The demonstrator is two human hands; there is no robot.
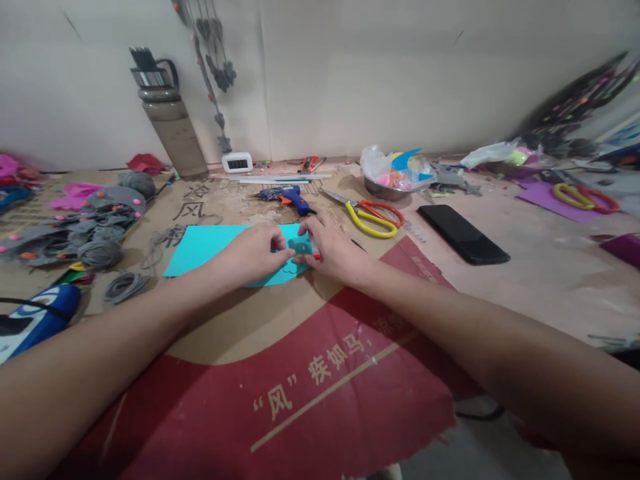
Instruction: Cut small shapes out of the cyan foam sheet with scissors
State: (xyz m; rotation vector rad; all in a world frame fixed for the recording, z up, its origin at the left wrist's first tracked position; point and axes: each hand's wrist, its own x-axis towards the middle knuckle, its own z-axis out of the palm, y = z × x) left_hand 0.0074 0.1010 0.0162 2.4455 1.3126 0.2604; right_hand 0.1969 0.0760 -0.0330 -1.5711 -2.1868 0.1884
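Note:
A bright turquoise sheet (200,250) lies on the cardboard in front of me. On it is a small dark grey-teal cut shape (300,247), between my two hands. The thumb and bent fingers of my left hand (257,252) close on its left edge. My right hand (334,252) curls at its right side, thumb and forefinger near the shape's edges. Tucked in the right hand is a white marker with a red end (316,249), mostly covered by the fingers. A thin drawn outline shows on the sheet just below the shape.
Beyond the hands lie a blue glue gun (287,195) and yellow-and-red-handled scissors (373,217). A black phone (463,233) rests to the right. Grey yarn and felt pieces (100,230) crowd the left. A bottle (173,123), small clock (237,163) and metal bowl (393,189) stand behind.

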